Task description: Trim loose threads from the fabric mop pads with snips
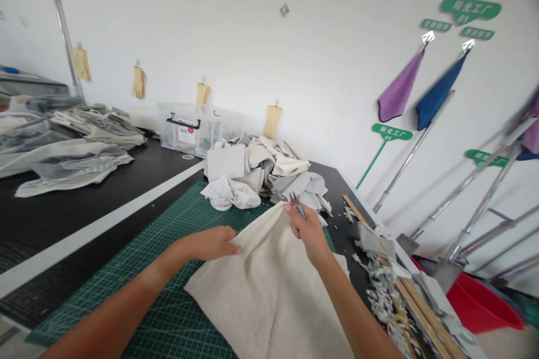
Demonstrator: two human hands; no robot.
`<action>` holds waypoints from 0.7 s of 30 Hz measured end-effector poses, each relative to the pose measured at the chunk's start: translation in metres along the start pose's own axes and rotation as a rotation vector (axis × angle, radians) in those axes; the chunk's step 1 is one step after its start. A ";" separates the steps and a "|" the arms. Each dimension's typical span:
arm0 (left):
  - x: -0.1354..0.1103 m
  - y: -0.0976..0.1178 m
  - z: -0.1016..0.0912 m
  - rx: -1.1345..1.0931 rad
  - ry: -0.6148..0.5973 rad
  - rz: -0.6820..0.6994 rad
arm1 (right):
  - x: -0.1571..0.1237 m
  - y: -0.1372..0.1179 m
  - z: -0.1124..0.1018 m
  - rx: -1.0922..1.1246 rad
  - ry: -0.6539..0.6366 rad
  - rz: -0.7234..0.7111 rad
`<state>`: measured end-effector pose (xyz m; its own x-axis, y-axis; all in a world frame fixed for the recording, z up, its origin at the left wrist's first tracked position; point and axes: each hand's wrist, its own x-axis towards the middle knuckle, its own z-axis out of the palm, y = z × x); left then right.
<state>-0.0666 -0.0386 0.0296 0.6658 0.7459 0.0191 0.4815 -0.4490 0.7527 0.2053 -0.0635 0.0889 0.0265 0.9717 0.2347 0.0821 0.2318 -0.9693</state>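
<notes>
A beige cloth (269, 286) lies on the green cutting mat (168, 247). My left hand (213, 243) rests on the cloth's left edge, fingers together and pinching the fabric. My right hand (309, 230) is closed on small thread snips (296, 202) with a blue handle, their tips at the cloth's raised far corner.
A heap of white and grey fabric pieces (261, 174) sits beyond the mat. Stacked fabric (63, 146) lies far left, clear plastic boxes (193, 129) by the wall. Scraps and a wooden ruler (400, 286) line the right table edge; a red basin (480, 305) stands on the floor.
</notes>
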 end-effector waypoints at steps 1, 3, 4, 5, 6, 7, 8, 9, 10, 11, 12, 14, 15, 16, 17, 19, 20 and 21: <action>-0.005 0.000 -0.006 0.024 -0.024 -0.039 | 0.000 -0.009 -0.006 0.013 0.022 -0.017; -0.013 0.003 -0.017 -0.020 -0.076 -0.079 | 0.000 -0.028 -0.021 0.027 0.075 -0.077; -0.016 0.006 -0.023 -0.081 -0.091 -0.085 | -0.001 -0.038 -0.028 0.030 0.107 -0.113; -0.019 0.012 -0.030 -0.142 -0.077 -0.087 | -0.002 -0.048 -0.036 0.034 0.141 -0.148; -0.021 0.019 -0.036 -0.187 -0.025 -0.084 | -0.004 -0.058 -0.044 0.042 0.177 -0.181; -0.023 0.027 -0.043 -0.210 0.059 -0.075 | -0.007 -0.068 -0.051 0.055 0.216 -0.212; -0.026 0.037 -0.050 -0.211 0.162 -0.057 | -0.010 -0.077 -0.057 0.072 0.257 -0.244; -0.029 0.048 -0.055 -0.199 0.265 -0.029 | -0.014 -0.086 -0.063 0.092 0.292 -0.273; -0.032 0.059 -0.060 -0.193 0.356 0.001 | -0.018 -0.095 -0.069 0.110 0.322 -0.299; -0.035 0.070 -0.064 -0.197 0.433 0.031 | -0.023 -0.103 -0.073 0.124 0.347 -0.320; -0.039 0.081 -0.067 -0.206 0.496 0.058 | -0.029 -0.110 -0.077 0.134 0.369 -0.338; -0.046 0.101 -0.068 -0.219 0.598 0.114 | -0.041 -0.122 -0.083 0.135 0.396 -0.363; -0.049 0.109 -0.068 -0.222 0.640 0.143 | -0.047 -0.127 -0.085 0.130 0.402 -0.369; -0.052 0.116 -0.066 -0.224 0.680 0.173 | -0.053 -0.130 -0.086 0.125 0.406 -0.373; -0.054 0.122 -0.065 -0.224 0.713 0.203 | -0.058 -0.133 -0.087 0.119 0.407 -0.368; -0.057 0.131 -0.062 -0.223 0.771 0.255 | -0.068 -0.136 -0.089 0.102 0.397 -0.331; -0.058 0.135 -0.061 -0.216 0.799 0.270 | -0.072 -0.137 -0.091 0.087 0.386 -0.301; -0.059 0.139 -0.061 -0.205 0.829 0.279 | -0.075 -0.137 -0.092 0.068 0.369 -0.263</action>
<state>-0.0738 -0.1154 0.1730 0.0798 0.7743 0.6278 0.1999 -0.6294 0.7509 0.2838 -0.1724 0.2107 0.3673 0.8015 0.4718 0.0686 0.4825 -0.8732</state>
